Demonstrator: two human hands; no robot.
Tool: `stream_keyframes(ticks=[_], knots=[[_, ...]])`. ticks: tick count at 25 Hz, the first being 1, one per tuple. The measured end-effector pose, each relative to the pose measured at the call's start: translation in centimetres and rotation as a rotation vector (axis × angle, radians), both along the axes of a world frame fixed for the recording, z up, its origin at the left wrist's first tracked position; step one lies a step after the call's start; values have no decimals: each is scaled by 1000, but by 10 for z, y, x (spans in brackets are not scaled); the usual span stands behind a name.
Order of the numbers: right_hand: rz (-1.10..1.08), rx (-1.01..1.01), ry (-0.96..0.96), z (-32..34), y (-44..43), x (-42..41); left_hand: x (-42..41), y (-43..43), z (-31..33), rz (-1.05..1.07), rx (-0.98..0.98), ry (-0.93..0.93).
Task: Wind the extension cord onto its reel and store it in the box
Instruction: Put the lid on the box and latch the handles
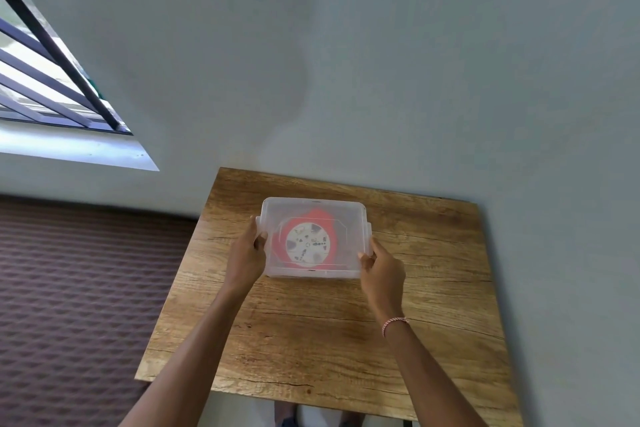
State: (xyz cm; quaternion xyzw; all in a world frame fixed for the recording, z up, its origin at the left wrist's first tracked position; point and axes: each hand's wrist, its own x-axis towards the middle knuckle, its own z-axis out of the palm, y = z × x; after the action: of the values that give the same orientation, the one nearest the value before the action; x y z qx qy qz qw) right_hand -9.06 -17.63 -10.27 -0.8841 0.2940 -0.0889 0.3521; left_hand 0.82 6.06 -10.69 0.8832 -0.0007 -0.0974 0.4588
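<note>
Left grip [247, 255] and right grip [381, 270] clamped on opposite ends of the box [311, 274].
The reel [307, 244] is seen lying flat inside, the box resting on the worktop [311, 340]; if either end is left unlatched, the lid [346, 215] could be sprung on lifting.

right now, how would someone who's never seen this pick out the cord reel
Find the wooden table against the grey wall; on it is one clear plastic box, gripped at its ends by the left hand and the right hand. The reel is the round thing inside, the only red item, with a white face dotted with dark marks.
</note>
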Motion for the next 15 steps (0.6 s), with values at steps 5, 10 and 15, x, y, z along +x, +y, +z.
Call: stream_keyframes(ticks=[5,10,15], knots=[[28,-46,8,-3,-1,-1,1,2,-6,5,-22,7],[56,-50,18,1,-11,4,9,4,-9,57,-129,129],[152,-287,5,-4,-8,7,12,2,-12,33,64,67]])
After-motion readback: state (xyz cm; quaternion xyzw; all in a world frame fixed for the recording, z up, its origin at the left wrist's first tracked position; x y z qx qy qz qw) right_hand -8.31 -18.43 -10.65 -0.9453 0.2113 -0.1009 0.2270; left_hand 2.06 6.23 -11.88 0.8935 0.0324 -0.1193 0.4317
